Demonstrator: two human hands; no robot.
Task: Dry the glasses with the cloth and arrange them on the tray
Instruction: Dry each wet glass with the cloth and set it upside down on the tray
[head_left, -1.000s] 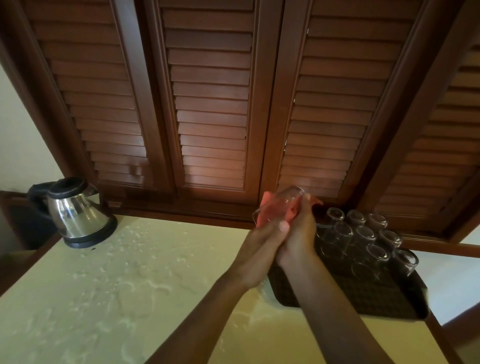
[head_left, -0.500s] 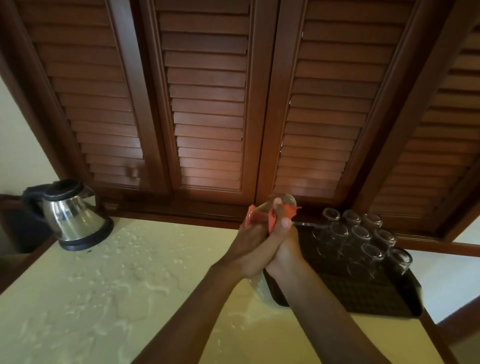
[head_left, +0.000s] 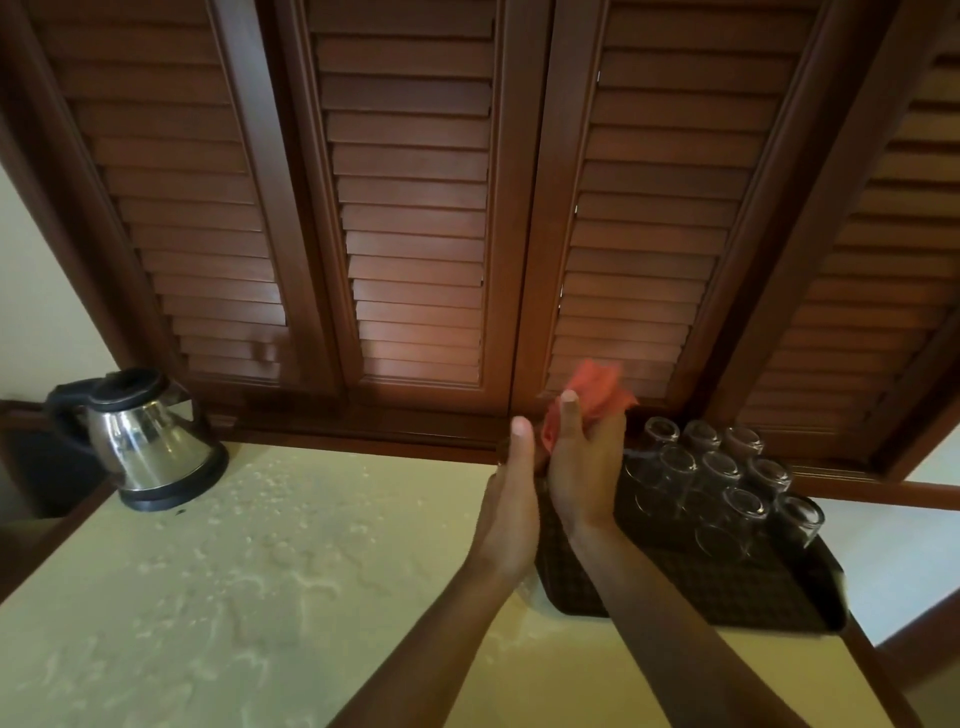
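My two hands meet above the left end of the dark tray (head_left: 737, 603). A red cloth (head_left: 597, 389) bunches out above the fingers of my right hand (head_left: 587, 467), which grips it. Pressed close against it, my left hand (head_left: 511, 499) is thumb up and curls round a glass that is almost wholly hidden between the palms. Several clear glasses (head_left: 711, 478) stand upside down in rows on the far right part of the tray.
A steel kettle (head_left: 140, 441) on a black base stands at the back left of the cream counter (head_left: 260, 571), which is speckled with water drops. Brown louvred shutters (head_left: 415, 234) close off the back. The counter ends just right of the tray.
The glass, seen tilted above my hands a second ago, is now covered by my hands and the cloth. My left thumb has come off the cloth and points up; the cloth sticks out higher.
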